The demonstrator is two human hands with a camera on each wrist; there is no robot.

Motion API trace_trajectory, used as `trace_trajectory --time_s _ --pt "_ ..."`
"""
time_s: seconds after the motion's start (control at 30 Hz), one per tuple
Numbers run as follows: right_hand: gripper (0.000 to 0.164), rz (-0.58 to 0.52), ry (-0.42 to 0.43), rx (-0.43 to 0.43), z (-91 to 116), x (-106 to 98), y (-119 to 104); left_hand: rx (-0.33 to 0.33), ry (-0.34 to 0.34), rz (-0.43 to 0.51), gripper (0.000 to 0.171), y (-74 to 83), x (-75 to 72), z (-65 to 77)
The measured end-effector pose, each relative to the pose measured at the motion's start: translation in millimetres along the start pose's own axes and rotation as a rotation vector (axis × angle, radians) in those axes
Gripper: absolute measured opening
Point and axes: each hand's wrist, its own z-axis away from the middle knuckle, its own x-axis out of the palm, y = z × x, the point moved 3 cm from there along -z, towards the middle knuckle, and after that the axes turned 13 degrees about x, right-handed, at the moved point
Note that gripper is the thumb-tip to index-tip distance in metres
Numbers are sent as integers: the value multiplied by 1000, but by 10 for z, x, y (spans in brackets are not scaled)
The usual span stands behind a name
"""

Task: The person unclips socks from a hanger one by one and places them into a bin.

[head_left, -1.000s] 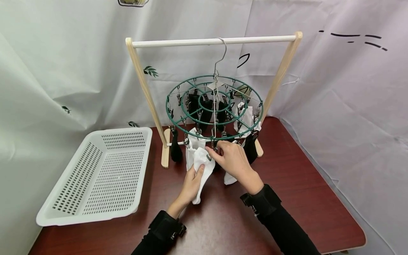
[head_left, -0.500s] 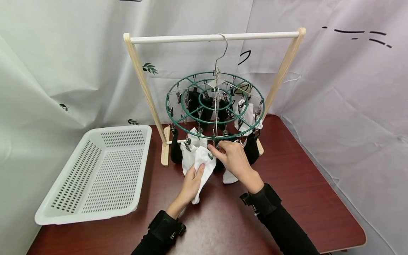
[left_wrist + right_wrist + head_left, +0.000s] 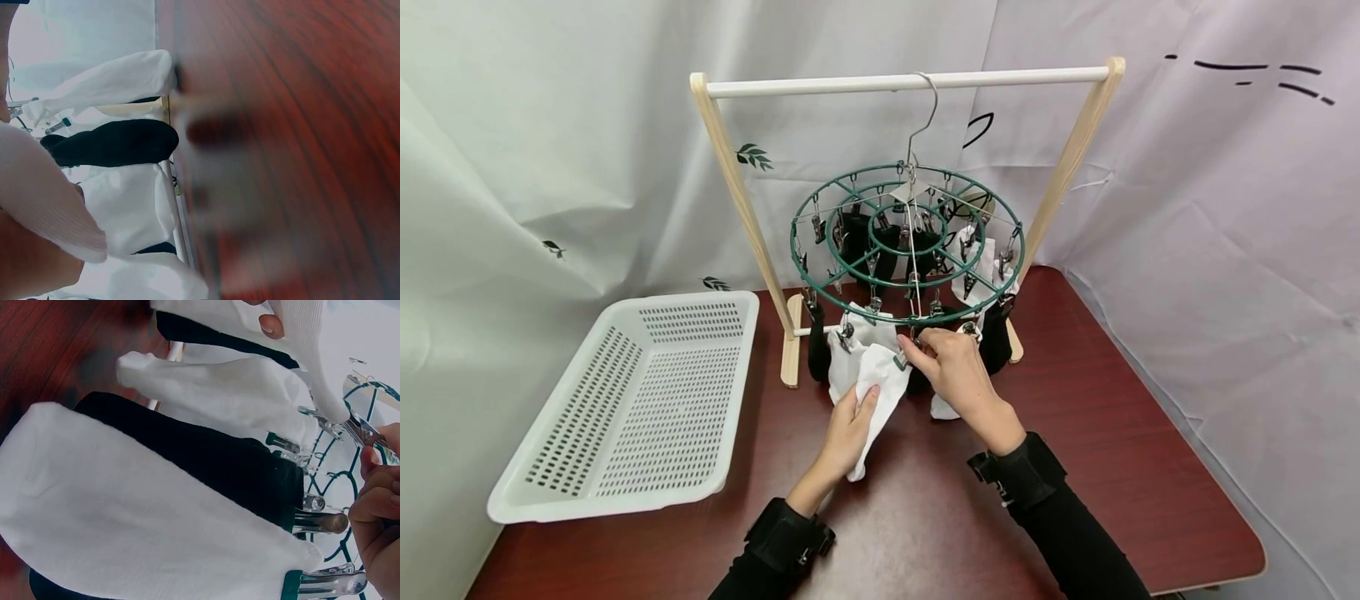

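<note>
My left hand (image 3: pixel 848 429) holds a white sock (image 3: pixel 880 387) below the front of a round green clip hanger (image 3: pixel 850 313). At the hanger's front rim, my right hand (image 3: pixel 958 375) pinches a metal clip (image 3: pixel 362 430) between thumb and fingers. The clip's tip meets the upper edge of the held sock (image 3: pixel 309 356) in the right wrist view; whether it clamps the cloth I cannot tell. Beside it hang a white sock (image 3: pixel 219 387), a black sock (image 3: pixel 187 450) and a larger white sock (image 3: pixel 125 506), each by clips.
The hanger hooks onto a white rod (image 3: pixel 820 85) of a wooden-legged stand (image 3: pixel 730 175). A white perforated basket (image 3: pixel 741 400) stands at the left of the dark red table (image 3: pixel 1112 467). More black and white socks hang at the back.
The clip and the sock's top edge have shifted slightly to the right with my right hand. My left hand keeps hold of the sock. The head view has tilted a little downward.
</note>
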Motion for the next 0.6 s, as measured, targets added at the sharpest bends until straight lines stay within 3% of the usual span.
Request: trace_trajectory --time_s 0.27,0.6 --pt "46 -10 21 -3 -19 -22 -5 3 -7 -65 28 13 -69 60" --pt "49 -12 48 97 -14 -53 17 42 -67 -78 27 283 -247 122"
